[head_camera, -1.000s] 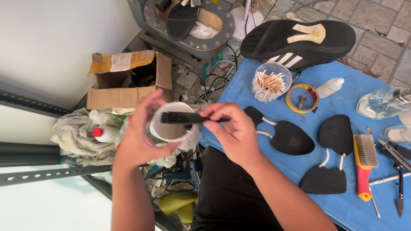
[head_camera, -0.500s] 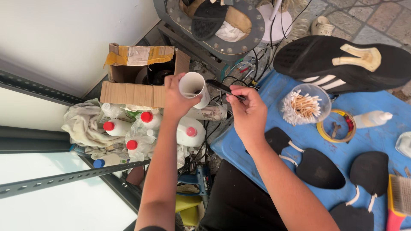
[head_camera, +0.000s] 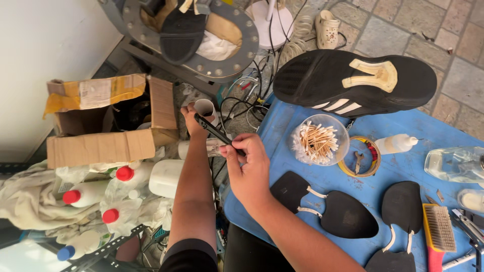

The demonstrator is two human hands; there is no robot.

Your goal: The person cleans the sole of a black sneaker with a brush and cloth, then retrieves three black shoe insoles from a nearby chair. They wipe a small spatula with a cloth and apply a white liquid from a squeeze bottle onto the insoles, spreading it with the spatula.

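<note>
A small white cup is gripped in the left hand, held out over the cluttered floor beside the blue counter, just right of an open cardboard box. The left hand's fingers are wrapped round the cup's lower part, and its mouth is tilted toward the camera. A slim black brush is pinched between the thumb and fingertips of the right hand; the brush runs up and to the left, so that its far end lies against the left hand just below the cup. Whether its tip touches the cup cannot be told.

On the counter, near the right hand, a clear round container of cotton swabs is seen, with a yellow roll of tape just beside it and a small white squeeze bottle next to that. A black shoe is laid sole up at the counter's far edge. Black sole pieces with pale strips are spread across the near part of the counter, and a red-handled wire brush lies at the right.

Below the left arm, white bottles with red caps are crowded among crumpled cloths on the floor.
</note>
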